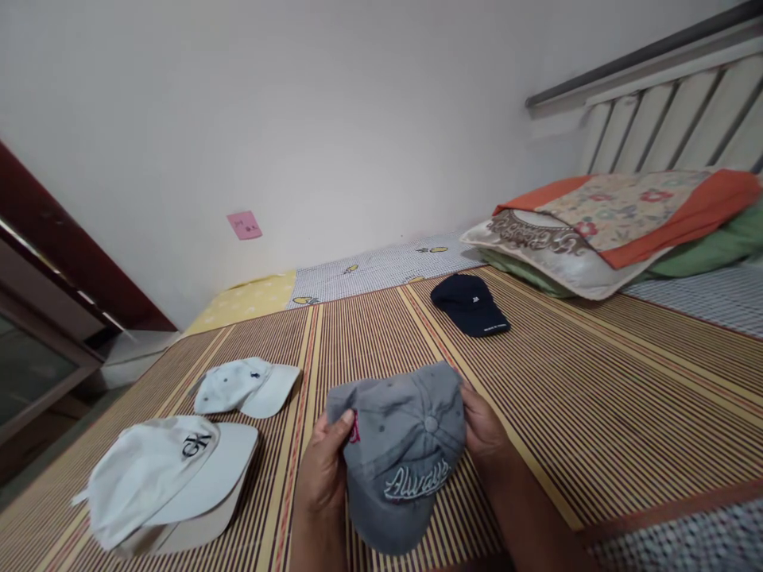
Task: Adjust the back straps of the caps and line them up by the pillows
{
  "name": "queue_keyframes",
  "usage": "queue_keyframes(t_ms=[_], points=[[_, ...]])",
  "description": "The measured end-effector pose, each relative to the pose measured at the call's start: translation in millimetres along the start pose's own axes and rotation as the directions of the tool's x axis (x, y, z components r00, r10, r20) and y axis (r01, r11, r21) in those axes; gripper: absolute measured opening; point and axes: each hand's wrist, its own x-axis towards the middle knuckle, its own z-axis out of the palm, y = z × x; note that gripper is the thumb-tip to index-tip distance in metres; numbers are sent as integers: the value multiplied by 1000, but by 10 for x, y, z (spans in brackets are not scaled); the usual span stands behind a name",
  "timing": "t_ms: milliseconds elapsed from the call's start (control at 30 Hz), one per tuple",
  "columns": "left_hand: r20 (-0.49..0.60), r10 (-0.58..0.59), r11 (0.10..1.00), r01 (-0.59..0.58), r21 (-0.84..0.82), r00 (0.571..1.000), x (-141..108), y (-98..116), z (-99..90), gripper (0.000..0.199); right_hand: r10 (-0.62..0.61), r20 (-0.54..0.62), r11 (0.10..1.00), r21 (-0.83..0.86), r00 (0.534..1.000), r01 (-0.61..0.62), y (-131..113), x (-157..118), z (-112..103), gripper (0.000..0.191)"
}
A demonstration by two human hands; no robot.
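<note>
A grey baseball cap (393, 445) with "Always" stitched in white is held up between my two hands, its brim pointing down toward me. My left hand (325, 461) grips its left side, thumb lying on the outside by a small pink-red mark. On the right side my right hand (482, 425) holds the edge, with most of its fingers hidden behind the cap. To the left lies a white cap (149, 469) with black "CK" lettering, apparently stacked over a beige one (196, 536). Just beyond it is another white cap (244, 387) with a small dark logo.
A navy cap (468, 303) lies farther back on the striped bamboo mat (358, 342). Pillows with a floral, orange-edged cover (632, 210) are piled at the right, near a radiator (673, 119). A pink note (244, 225) is on the wall behind.
</note>
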Motion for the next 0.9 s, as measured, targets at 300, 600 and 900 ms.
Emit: queue_keyframes(t_ms=[300, 600, 900], points=[[59, 92, 996, -91, -11, 994, -53, 19, 1, 52, 21, 94, 998, -53, 995, -17, -56, -103, 138, 29], [201, 143, 943, -72, -326, 969, 125, -41, -202, 42, 13, 166, 1000, -23, 986, -9, -89, -95, 138, 26], [236, -56, 899, 151, -410, 970, 562, -221, -683, 48, 173, 424, 985, -78, 889, -155, -59, -190, 242, 46]])
